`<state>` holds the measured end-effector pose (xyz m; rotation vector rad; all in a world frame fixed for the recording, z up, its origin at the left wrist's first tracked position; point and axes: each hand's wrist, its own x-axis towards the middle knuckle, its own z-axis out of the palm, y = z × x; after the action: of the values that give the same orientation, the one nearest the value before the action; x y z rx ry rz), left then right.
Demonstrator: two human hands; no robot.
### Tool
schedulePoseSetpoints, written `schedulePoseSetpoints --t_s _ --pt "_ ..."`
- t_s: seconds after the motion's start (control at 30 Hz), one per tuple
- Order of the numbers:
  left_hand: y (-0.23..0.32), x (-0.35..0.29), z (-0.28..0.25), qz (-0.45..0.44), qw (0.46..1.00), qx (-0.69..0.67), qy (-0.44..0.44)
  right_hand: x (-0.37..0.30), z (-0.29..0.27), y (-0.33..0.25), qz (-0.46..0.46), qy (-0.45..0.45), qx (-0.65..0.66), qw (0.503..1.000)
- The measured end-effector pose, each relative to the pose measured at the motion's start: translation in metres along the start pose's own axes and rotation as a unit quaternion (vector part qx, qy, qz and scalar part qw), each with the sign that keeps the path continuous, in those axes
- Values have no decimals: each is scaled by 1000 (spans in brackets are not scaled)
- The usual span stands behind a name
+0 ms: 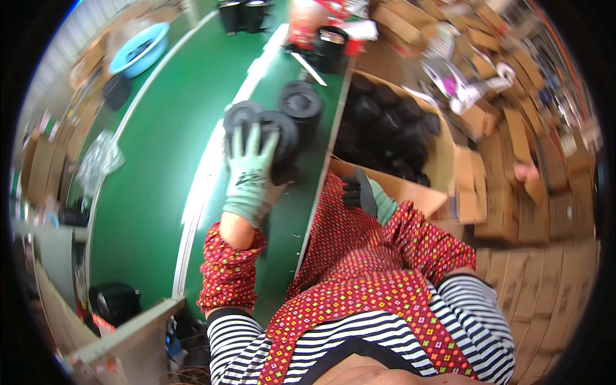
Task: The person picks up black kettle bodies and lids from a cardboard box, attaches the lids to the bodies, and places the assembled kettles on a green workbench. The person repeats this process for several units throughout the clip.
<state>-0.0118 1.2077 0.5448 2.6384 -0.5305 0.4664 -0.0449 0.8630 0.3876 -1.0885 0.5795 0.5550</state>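
Observation:
My left hand [251,172], in a pale green glove, reaches over the green table, its fingers lying across a black cylindrical container [282,138] with a round top. The thumb side is partly hidden, but the hand appears to grip this container. Close beside its fingertips stands a similar container [242,115], and another [300,101] is just beyond to the right. Between my apron and an open carton, my right hand [364,194], gloved with black-coated fingers, is held low. Its fingers are somewhat apart from the thumb, and nothing shows in it.
The open cardboard carton [443,147] at the table's right edge holds many black round pieces. Farther along the table are black pots [330,48] and a red-and-white bag [308,19]. A blue basin [141,50] sits far left; stacked cartons [545,212] stand on the right.

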Motion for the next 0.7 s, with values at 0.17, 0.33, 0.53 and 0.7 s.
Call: schedulePoseSetpoints --t_s 0.17,0.33,0.53,0.7 --pt "28 -6 -11 41 991 14 129 -75 -27 -20 -79 123 45 988" --pt "87 -9 3 106 949 -179 238 -90 -116 -35 -207 161 142 955" --pt "147 9 84 147 956 -246 58 -141 -221 -93 -268 250 184 912" --pt "169 20 158 153 949 -260 -88 -120 -281 -103 -174 305 164 922"
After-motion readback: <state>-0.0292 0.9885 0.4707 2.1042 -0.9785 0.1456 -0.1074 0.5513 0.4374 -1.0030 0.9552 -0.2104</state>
